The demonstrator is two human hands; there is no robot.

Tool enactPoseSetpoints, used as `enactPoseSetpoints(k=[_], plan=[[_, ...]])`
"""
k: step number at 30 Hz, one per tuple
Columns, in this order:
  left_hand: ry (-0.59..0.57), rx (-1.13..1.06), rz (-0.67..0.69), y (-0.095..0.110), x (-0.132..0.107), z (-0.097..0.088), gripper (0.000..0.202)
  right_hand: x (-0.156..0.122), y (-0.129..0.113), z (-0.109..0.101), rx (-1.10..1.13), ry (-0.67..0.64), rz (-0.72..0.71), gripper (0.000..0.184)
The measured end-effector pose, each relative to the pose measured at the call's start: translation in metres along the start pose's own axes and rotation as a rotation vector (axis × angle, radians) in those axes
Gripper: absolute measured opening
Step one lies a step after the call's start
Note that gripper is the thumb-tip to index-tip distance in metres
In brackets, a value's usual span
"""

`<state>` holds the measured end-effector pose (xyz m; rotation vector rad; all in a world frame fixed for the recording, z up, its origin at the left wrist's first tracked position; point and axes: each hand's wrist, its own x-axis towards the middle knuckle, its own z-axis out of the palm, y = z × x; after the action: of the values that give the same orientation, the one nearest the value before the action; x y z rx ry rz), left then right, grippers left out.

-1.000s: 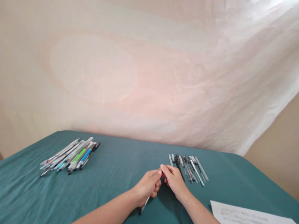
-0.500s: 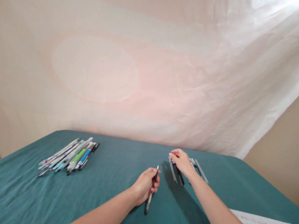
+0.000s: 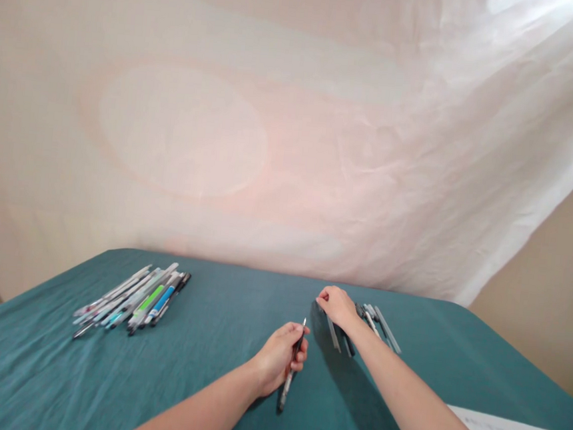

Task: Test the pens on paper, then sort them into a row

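Head view: clasping a pen (image 3: 286, 385) in the left hand (image 3: 277, 356), pointing its tip away.
Bunching the fingers of the right hand (image 3: 337, 306) near the far end of a group of pens (image 3: 387, 330), all lying lengthwise, beyond and right of the clasped pen; unclear whether pinching anything.

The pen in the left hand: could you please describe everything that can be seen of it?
The pen is slim, with a bare, pale pointed tip, a dark section behind it, a greyish barrel that looks like plastic, and a dark rear end. The left hand grips it around the middle. It slants, tip pointing away from the person, over the dark green tablecloth; whether its rear end touches the cloth is unclear.
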<state>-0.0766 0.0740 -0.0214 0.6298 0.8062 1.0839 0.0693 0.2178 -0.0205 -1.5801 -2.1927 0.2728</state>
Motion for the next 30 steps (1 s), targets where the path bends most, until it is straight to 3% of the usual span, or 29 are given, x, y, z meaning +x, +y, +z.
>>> enactPoseSetpoints(k=[12,16,22,30], plan=[[-0.029,-0.196,-0.01,0.004,0.001,-0.005,0.011,-0.032,-0.015,-0.016,-0.023,0.032,-0.189,0.018],[-0.009,-0.252,0.111,0.006,0.006,-0.01,0.011,-0.056,-0.032,-0.015,0.23,0.007,-0.191,0.027],[0.053,-0.28,0.271,0.01,0.012,-0.017,0.018,-0.1,-0.057,0.0,0.688,-0.292,-0.073,0.043],[0.045,-0.236,0.277,0.01,0.011,-0.019,0.031,-0.113,-0.063,0.002,0.755,-0.286,-0.091,0.042]])
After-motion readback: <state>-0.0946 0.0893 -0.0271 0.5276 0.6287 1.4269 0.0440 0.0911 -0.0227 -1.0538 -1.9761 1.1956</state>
